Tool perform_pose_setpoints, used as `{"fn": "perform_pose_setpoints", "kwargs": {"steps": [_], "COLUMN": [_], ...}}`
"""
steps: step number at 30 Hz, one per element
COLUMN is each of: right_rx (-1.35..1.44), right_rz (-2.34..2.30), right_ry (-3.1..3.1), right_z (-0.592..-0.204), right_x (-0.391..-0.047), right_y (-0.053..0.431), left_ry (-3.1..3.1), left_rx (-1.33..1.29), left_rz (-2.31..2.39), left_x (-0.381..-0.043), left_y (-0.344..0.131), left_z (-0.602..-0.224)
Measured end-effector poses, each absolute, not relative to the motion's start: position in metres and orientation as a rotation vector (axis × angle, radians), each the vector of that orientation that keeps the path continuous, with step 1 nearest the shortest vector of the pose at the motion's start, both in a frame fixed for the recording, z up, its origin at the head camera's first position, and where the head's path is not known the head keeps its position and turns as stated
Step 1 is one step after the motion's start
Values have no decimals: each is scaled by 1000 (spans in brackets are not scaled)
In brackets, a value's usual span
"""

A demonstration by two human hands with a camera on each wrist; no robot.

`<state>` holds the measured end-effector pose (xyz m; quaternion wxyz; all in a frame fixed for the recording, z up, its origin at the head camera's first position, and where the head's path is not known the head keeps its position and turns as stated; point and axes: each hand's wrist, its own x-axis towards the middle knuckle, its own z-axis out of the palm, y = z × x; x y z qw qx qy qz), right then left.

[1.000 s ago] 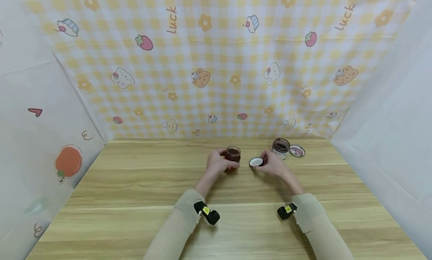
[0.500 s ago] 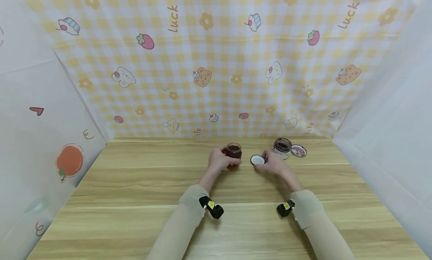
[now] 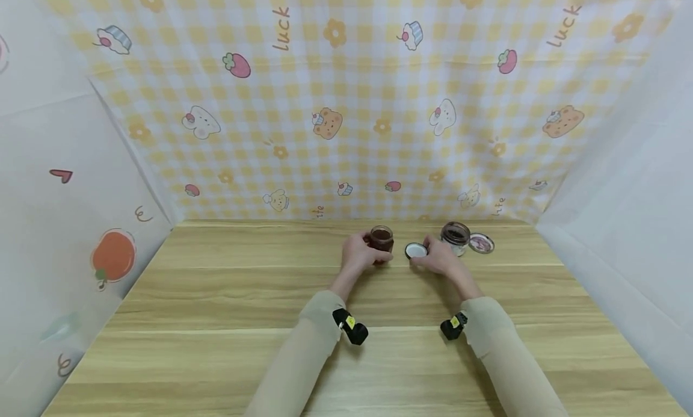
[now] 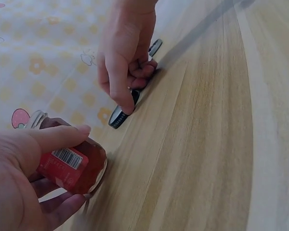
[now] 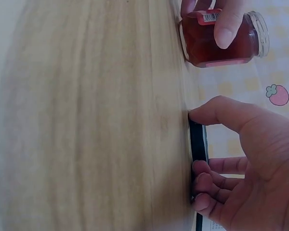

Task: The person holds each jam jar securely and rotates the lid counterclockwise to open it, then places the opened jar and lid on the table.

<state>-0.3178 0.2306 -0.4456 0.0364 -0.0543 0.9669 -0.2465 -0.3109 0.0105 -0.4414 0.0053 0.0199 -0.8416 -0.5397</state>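
Note:
My left hand (image 3: 360,253) grips an open-topped glass jar of dark red jam (image 3: 382,239) round its side. The jar is upright, with a barcode on its red label (image 4: 65,161). Its base is at or very near the tabletop; contact is hard to tell. To the right, my right hand (image 3: 440,257) pinches a round jar lid (image 3: 415,251) by its edge, thumb and fingers on opposite sides. White inside faces up, and the black rim (image 5: 198,139) lies low against the table in the right wrist view. A short gap separates jar and lid.
Just behind my right hand stands a second open glass jar (image 3: 456,231) with dark contents. Another lid (image 3: 481,243), inside up, lies at its right. The wooden table (image 3: 216,296) ends at a checked cloth backdrop (image 3: 357,158), close behind the jars.
Both hands have moved a little toward the back of the table, the left one with the jam jar and the right one with the lid. The view has shifted slightly. Both grips stay the same.

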Motion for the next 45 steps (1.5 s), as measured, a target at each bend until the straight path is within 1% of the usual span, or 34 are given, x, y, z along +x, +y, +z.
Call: {"fn": "perform_pose_setpoints", "kwargs": {"steps": [26,38,45], "right_rx": [31,86,105], "right_rz": [-822,-800,-800], "right_ry": [2921,2928,2935], "right_z": [-448,-449,-450], "right_x": [-330,-333,-334], "right_y": [232,230,228], "left_ry": [-2608,-2613,-2606], "left_rx": [24,46,106], "left_rz": [-1663,-1637,-1613], "left_x": [-328,-339,-338], "left_y": [31,41,44], "left_z": [-447,-457,-461]}}
